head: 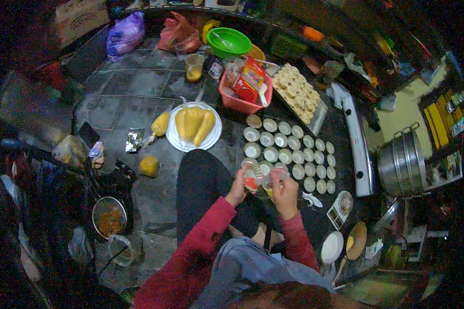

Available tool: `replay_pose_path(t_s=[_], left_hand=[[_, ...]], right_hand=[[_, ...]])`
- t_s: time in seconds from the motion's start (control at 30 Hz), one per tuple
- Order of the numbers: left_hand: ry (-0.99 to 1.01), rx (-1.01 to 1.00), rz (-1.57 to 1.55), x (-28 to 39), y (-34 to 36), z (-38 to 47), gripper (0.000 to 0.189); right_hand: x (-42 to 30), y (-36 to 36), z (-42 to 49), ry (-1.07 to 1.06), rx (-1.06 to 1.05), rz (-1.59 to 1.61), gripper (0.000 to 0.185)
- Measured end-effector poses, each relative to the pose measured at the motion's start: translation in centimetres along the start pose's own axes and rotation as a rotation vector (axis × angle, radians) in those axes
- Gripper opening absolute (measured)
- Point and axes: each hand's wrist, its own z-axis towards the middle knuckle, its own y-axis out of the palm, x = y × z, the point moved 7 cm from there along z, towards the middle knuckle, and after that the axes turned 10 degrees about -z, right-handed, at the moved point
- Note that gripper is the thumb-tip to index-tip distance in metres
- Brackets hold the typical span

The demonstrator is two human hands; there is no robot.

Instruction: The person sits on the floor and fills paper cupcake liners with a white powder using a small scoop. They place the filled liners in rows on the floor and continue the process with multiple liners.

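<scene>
My left hand [238, 189] is closed around a small object with a red-orange and pale part [250, 183]; blur hides exactly what it is. Beside it, my right hand [287, 195] pinches something pale and translucent [277, 175], perhaps thin plastic. A yellow bit shows below the fingers. Both hands are over my lap, at the near edge of several rows of small fluted tart tins [285, 156] on the dark tiled floor. A crumpled white item [312, 199] lies right of my right hand.
Yellow filling bags [189, 119] lie on a white plate [171, 142]. Beyond the tins are a pink basin [236, 103] of packets and a tray of dough pieces [297, 92]. Rightward stand a kitchen scale [337, 215], a white bowl [331, 247] and a large steel pot [400, 166].
</scene>
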Motion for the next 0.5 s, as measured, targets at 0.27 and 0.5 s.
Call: replay_pose_path(t_s=[0.27, 0.5], left_hand=[[0.091, 0.044, -0.048, 0.0, -1.2, 0.9, 0.056], [0.081, -0.089, 0.050, 0.1, -1.1, 0.7, 0.054]], right_hand=[[1.0, 1.0, 0.6, -0.001, -0.043, 0.049, 0.024], [1.0, 1.6, 0.6, -0.007, -0.126, 0.136, 0.027]])
